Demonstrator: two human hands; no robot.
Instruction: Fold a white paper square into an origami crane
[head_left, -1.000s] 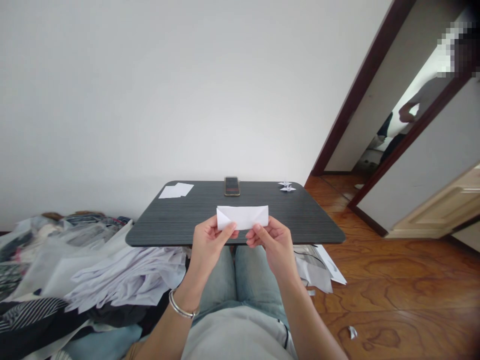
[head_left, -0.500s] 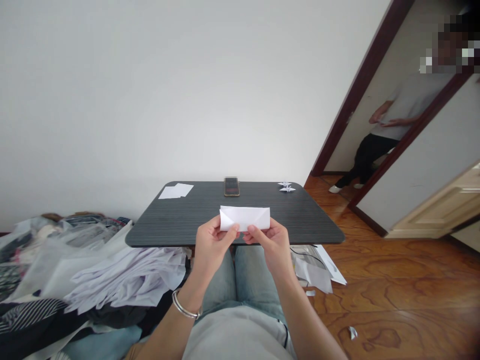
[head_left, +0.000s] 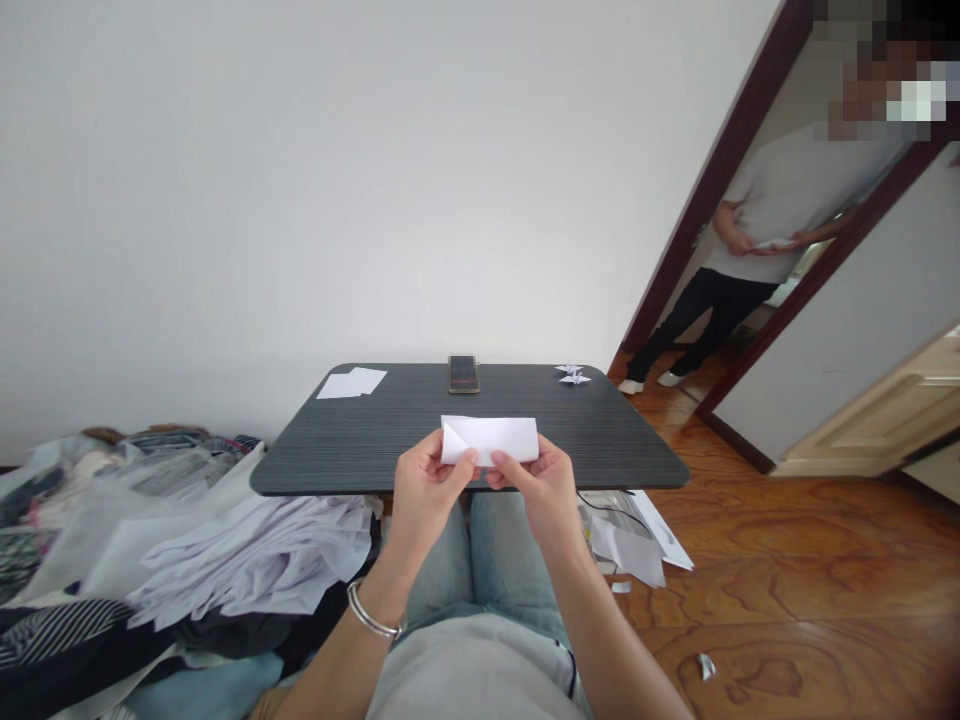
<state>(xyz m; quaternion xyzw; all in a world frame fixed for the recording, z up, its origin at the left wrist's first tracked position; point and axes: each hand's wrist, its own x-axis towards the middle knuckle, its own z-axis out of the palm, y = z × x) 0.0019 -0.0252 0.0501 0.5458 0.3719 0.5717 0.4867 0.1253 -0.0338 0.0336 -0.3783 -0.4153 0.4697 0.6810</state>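
The left hand (head_left: pixel 431 485) and right hand (head_left: pixel 541 485) hold folded paper (head_left: pixel 495 440), fingers (head_left: pixel 460 472) pinching its near edge; the right crease has faded (left flap (head_left: pixel 454 445) still shows), suggesting folding continues.

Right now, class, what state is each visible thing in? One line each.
Folded paper: creased, held by left hand and right hand
Loose sheets: flat, overlapping
Smartphone: screen mostly dark
Origami cranes: folded
White fabric: heaped, rumpled
Bracelet: worn
Doorway: open
Person: standing

Your left hand (head_left: pixel 429 490) and right hand (head_left: pixel 541 492) hold a folded white paper (head_left: pixel 496 438) over the dark table (head_left: pixel 360 432); a phone (head_left: pixel 463 374) is behind it.
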